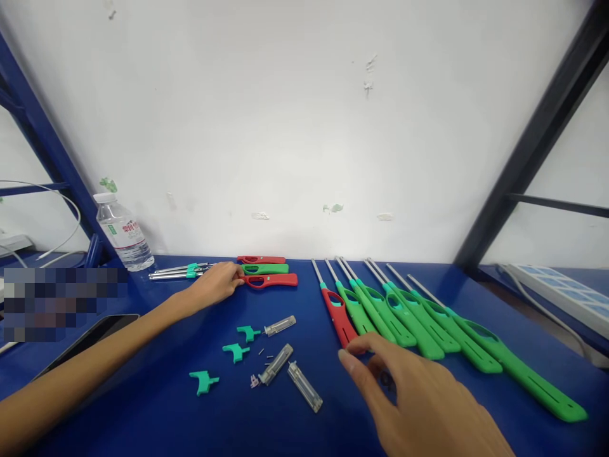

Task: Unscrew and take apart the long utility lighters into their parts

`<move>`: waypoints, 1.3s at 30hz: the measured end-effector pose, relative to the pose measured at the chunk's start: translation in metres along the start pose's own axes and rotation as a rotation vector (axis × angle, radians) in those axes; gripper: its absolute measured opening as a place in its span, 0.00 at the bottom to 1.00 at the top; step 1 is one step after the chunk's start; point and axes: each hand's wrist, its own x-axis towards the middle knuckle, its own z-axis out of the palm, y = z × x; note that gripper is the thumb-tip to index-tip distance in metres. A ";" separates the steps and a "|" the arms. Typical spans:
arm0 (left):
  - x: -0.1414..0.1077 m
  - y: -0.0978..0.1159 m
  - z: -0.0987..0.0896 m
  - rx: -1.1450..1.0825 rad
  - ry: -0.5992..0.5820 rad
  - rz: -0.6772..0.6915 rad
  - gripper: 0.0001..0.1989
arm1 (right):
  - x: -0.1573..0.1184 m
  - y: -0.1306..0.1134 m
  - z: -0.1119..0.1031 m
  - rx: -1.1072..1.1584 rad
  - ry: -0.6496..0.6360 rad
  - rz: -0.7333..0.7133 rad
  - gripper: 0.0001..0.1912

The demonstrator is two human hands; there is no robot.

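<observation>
My left hand (pixel 219 281) reaches to the back of the blue table. Its fingers are closed at the left end of the near red lighter handle (pixel 280 280), close against a green handle (pixel 266 269); another red handle (pixel 266 259) lies behind. Metal lighter tubes with teal collars (pixel 191 271) lie left of this hand. My right hand (pixel 419 393) hovers loosely curved, thumb and index tips near each other, over the lower end of a red-handled lighter (pixel 339 314). I see nothing held in it. Teal triggers (pixel 203 381) and clear fuel tanks (pixel 304 386) lie between my arms.
Several green-handled long lighters (pixel 523 371) lie in a slanted row at right. A water bottle (pixel 124 235) stands at back left near a dark flat device (pixel 95 333). Small pins and a pinkish piece (pixel 254 381) lie by the tanks. A white wall (pixel 304 127) rises behind.
</observation>
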 end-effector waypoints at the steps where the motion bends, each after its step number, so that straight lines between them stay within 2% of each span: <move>1: -0.001 0.000 0.000 0.014 0.009 0.002 0.16 | 0.005 0.002 0.001 -0.008 -0.034 0.009 0.16; 4: -0.008 0.008 -0.003 0.062 0.053 0.005 0.16 | 0.021 0.005 0.007 -0.079 -0.092 0.043 0.14; 6: -0.021 0.022 -0.005 0.094 0.098 0.008 0.17 | 0.029 0.003 0.012 -0.150 -0.093 0.058 0.13; 8: -0.042 0.045 -0.005 0.108 0.141 0.040 0.18 | 0.036 0.000 0.018 -0.184 -0.082 0.050 0.14; 10: -0.068 0.074 -0.001 0.091 0.166 0.130 0.20 | 0.042 -0.003 0.025 -0.184 -0.051 0.047 0.16; 12: -0.093 0.104 0.006 0.047 0.118 0.292 0.23 | 0.045 -0.005 0.031 -0.191 -0.019 0.060 0.19; 14: -0.112 0.128 0.014 0.008 0.047 0.428 0.26 | 0.046 -0.007 0.035 -0.208 0.002 0.073 0.17; 17: -0.123 0.145 0.025 -0.042 -0.017 0.537 0.26 | 0.047 -0.009 0.037 -0.218 0.005 0.068 0.11; 21: -0.118 0.137 0.032 -0.104 0.015 0.548 0.13 | 0.049 -0.011 0.038 -0.215 -0.033 0.127 0.07; 24: -0.114 0.120 0.037 -0.138 0.053 0.544 0.09 | 0.051 -0.012 0.037 -0.201 -0.079 0.173 0.11; 28: -0.112 0.097 0.043 -0.162 0.119 0.488 0.10 | 0.049 -0.013 0.034 -0.177 -0.128 0.187 0.14; 32: -0.111 0.080 0.044 -0.158 0.165 0.442 0.11 | 0.048 -0.012 0.034 -0.178 -0.150 0.185 0.13; 39: -0.115 0.075 0.043 -0.110 0.309 0.459 0.12 | 0.051 -0.010 0.038 -0.202 -0.141 0.126 0.17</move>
